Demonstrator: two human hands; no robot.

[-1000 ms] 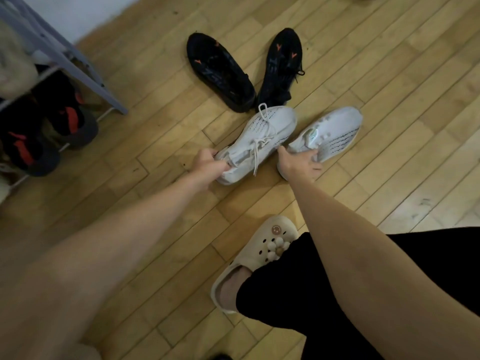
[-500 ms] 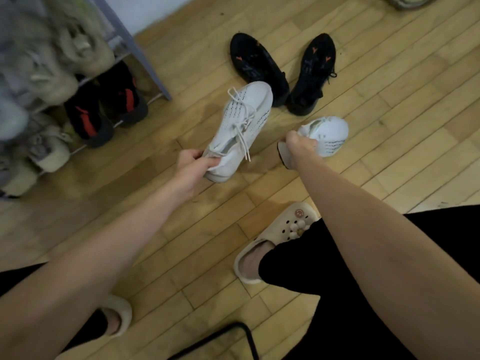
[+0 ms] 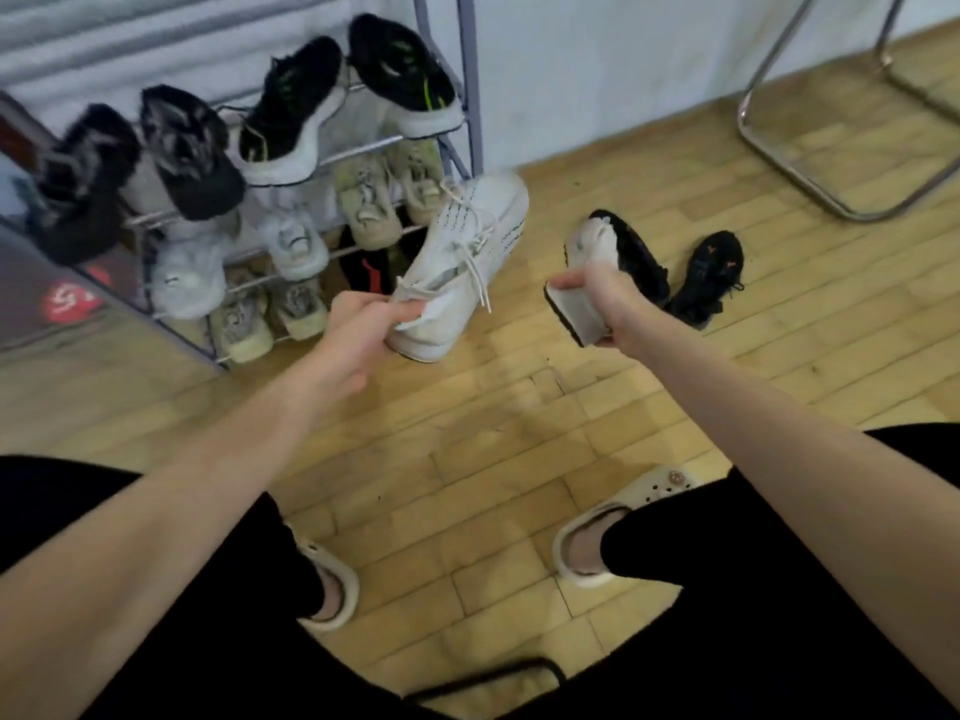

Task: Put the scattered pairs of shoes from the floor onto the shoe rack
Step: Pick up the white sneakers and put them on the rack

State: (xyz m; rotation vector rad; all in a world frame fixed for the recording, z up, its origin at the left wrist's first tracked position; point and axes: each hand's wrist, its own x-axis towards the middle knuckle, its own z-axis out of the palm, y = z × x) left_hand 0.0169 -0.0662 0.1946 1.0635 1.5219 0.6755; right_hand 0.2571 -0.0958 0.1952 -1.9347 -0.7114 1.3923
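Over a pale wooden floor (image 3: 467,433), a crouching person carries a pair of white sneakers toward a shoe rack (image 3: 470,85) at 11 o'clock. The left hand (image 3: 358,324) is clamped on the heel of the left white sneaker (image 3: 462,252), toe raised just in front of the rack's lower tiers; the right hand (image 3: 608,309) is closed around the right white sneaker (image 3: 582,283), held sole-up. A pair of black sneakers (image 3: 670,267) lies on the floor at 1 o'clock.

The tiers look crowded, so a shoe pushed in could knock out a neighbour or slide off the sloped rails. The dangling laces (image 3: 478,267) could snag on a rail.

A red round logo (image 3: 72,301) at 10 o'clock is too blurred to read; no other writing is legible.
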